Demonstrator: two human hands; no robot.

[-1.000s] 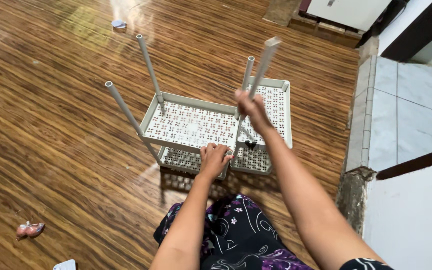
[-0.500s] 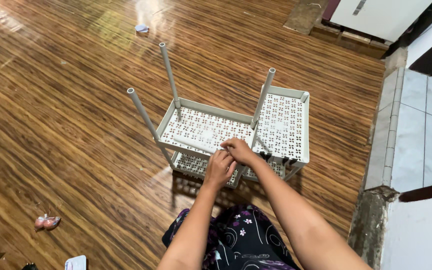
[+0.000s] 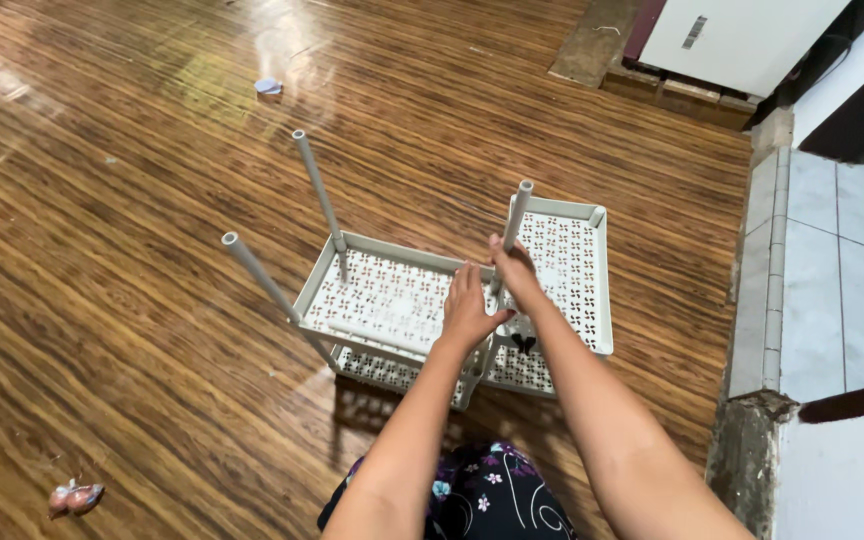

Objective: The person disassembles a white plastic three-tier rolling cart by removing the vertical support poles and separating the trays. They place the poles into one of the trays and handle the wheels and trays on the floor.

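Left hand [image 3: 469, 305] and right hand [image 3: 514, 268] overlap at the near right pole [image 3: 513, 228] of the white perforated shelf rack [image 3: 392, 290]; the grip on it is hidden, and whether the fingers close cannot be told. The pole's lower end and its socket lie behind the hands. The lower tray [image 3: 392, 368] shows only as an edge strip under the upper one. Both forearms and the floral-clothed lap [image 3: 472, 495] are cut by the bottom edge. The pink wrapper [image 3: 74, 496] and pale scrap [image 3: 269, 86] are too small to identify. The white cabinet [image 3: 732, 35] is cropped at top.
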